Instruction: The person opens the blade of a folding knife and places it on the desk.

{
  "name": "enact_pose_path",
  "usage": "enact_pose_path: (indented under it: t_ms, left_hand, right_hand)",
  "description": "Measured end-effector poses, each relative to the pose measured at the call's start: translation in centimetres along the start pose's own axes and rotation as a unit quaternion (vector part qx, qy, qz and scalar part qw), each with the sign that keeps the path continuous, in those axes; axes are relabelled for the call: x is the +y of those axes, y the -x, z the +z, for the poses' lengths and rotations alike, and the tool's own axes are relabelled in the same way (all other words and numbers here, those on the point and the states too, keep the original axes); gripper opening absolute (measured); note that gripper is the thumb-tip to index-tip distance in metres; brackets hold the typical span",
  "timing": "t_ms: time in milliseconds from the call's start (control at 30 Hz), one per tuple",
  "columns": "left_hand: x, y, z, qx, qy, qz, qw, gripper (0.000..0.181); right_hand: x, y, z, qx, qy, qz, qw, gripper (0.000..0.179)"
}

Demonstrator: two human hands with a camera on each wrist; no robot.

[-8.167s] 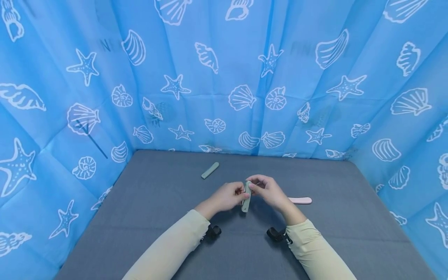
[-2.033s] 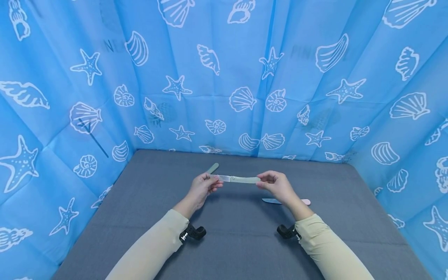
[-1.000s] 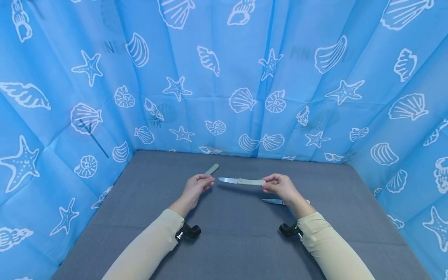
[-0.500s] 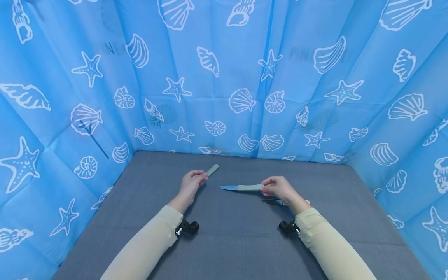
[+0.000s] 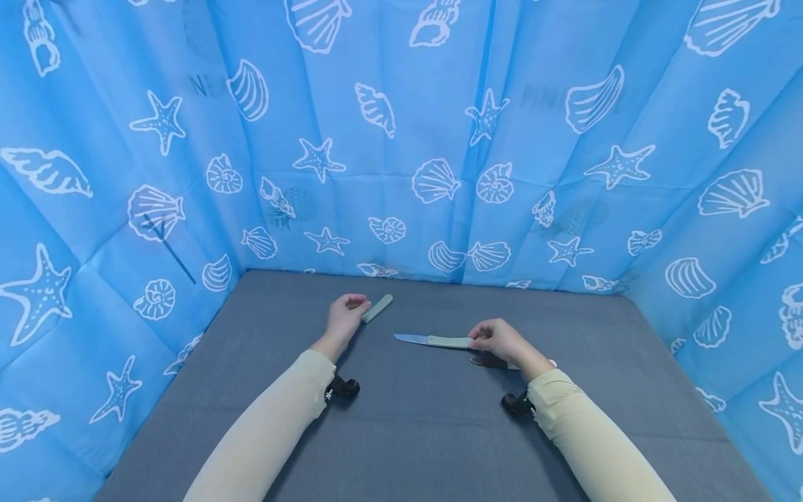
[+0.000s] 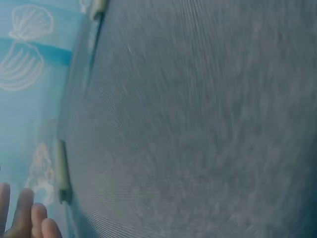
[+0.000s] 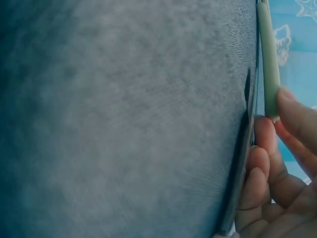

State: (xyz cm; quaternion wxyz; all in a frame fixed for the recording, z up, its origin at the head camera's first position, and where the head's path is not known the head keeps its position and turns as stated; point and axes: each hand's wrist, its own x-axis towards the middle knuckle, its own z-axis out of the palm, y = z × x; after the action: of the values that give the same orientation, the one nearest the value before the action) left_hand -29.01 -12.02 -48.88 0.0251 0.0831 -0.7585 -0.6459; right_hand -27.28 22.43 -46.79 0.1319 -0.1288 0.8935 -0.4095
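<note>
My right hand (image 5: 502,340) pinches the handle end of an opened green-handled folding knife (image 5: 448,342), thumb on top in the right wrist view. Its blade points left, low over the table. Farther back and to the left is a second green knife (image 5: 378,308), and no blade of it shows in the head view. My left hand (image 5: 345,317) is right beside its near end. In the left wrist view the fingers (image 6: 22,213) look fairly straight, with that knife's handle (image 6: 63,171) next to them. Under my right wrist lies a pink-handled knife (image 5: 489,361), blade out, its handle mostly hidden.
The grey cloth-covered table (image 5: 414,446) spreads out on all sides of the knives. A blue curtain (image 5: 401,139) printed with white shells and starfish hangs behind it and along both sides. Black wrist mounts (image 5: 516,404) stick out inward from the sleeves.
My left hand has let go of the opened knife's blade and moved left and back to the second green knife. My right hand has brought the opened knife down toward the table.
</note>
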Motion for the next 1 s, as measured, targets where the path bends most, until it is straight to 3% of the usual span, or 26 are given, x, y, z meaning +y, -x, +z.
enact_pose_path:
  t_ms: [233,467,633,767,1000]
  left_hand:
    - [-0.4,-1.1,0.3,-0.01,-0.035,-0.02,0.9991,0.031]
    - [0.0,-2.0,1.1,0.021,-0.091,-0.035,0.995,0.025]
    - [-0.1,-2.6,1.7,0.03,-0.155,-0.037,0.9868,0.025]
    - [0.1,-2.2,2.1,0.042,-0.216,-0.036,0.9748,0.024]
    - [0.4,-2.0,2.5,0.036,-0.261,-0.04,0.9637,0.023]
  right_hand:
    - [0.1,-0.4,-0.2,-0.012,0.013,0.024,0.9996,0.011]
    - [-0.1,-0.6,-0.2,-0.015,0.028,0.041,0.9987,0.012]
    - [-0.1,-0.6,-0.2,-0.011,0.039,0.041,0.9984,0.013]
    - [-0.1,-0.6,-0.2,-0.008,0.04,0.043,0.9982,0.012]
    - [0.1,-0.6,-0.2,-0.006,0.038,0.038,0.9985,0.013]
